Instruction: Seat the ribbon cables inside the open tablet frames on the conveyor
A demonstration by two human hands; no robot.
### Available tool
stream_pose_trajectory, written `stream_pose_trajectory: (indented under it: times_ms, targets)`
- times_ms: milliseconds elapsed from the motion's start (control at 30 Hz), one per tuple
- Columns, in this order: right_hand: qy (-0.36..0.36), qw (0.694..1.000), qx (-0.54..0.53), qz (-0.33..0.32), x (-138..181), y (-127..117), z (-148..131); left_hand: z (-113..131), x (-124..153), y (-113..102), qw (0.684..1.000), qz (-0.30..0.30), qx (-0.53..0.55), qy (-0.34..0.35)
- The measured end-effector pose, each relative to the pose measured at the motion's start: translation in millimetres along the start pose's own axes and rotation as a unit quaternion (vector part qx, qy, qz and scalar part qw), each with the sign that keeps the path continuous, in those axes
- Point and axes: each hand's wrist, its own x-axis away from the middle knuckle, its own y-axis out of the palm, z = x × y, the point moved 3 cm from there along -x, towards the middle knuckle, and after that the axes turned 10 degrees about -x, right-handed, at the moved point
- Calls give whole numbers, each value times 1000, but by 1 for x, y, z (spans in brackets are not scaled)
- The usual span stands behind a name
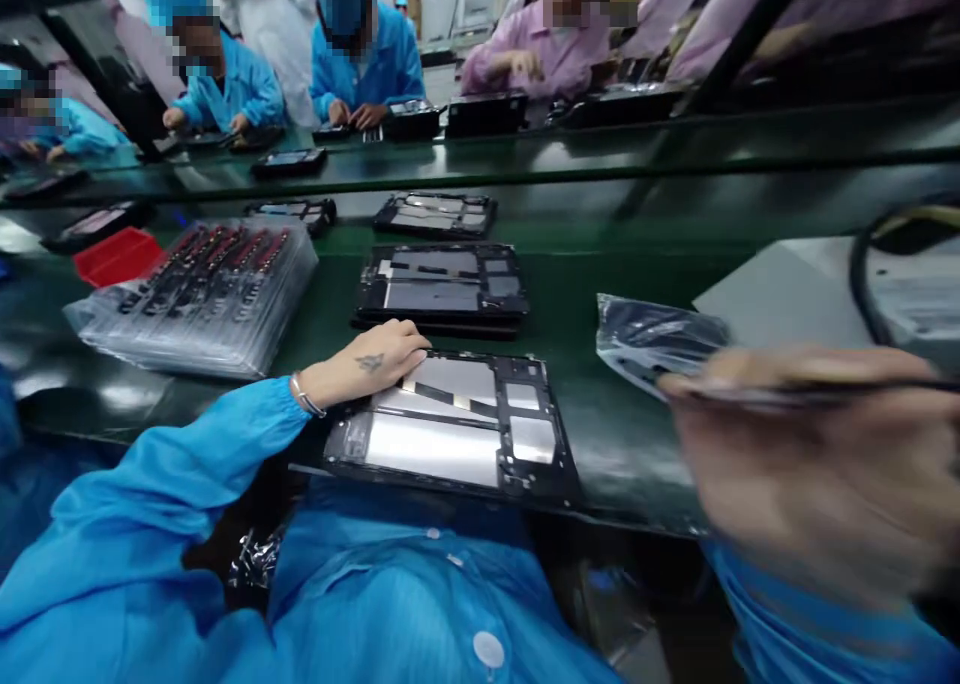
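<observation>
A tablet frame (431, 449) lies at the bench's near edge, its inner side up, with silvery plates and a dark ribbon strip showing. My left hand (382, 359) is closed over its far left edge, fingers curled together and the thumb mostly hidden. At the right, close to the camera, my right hand (810, 464) is raised over the bench and smeared by motion. Its fingers are closed round a slim dark tool (757, 392), perhaps tweezers. Just beyond the tool is a clear plastic bag (652, 334) with something dark inside.
More tablet frames (442, 279) are stacked behind mine. At left, clear plastic trays (217, 314) hold small red-and-black parts beside a red bin (120, 254). A pale box (795, 284) and a thick cable (862, 264) stand right. Co-workers sit across the raised shelf (525, 159).
</observation>
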Motion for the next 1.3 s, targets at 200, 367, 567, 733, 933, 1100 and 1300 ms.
stream_pose_trajectory:
  times_ms: [200,367,567,733,933,1100,1300]
  targets:
    - [131,980,96,-113,-31,88,71,4,12,14,997,57,30,45]
    - [152,949,240,-135,-19,74,98,13,22,8,999,21,-12,47]
    - [129,907,354,-187,-15,80,90,18,22,4,999,3,-11,46]
    - [106,892,380,-219,-15,85,87,17,23,13,998,35,4,48]
    - [106,892,373,-232,-14,87,86,16,23,21,996,72,6,56]
    - [116,896,364,-226,-14,85,87,16,23,21,996,66,3,53]
    - [99,897,363,-232,-14,86,86,15,24,21,996,74,1,59]
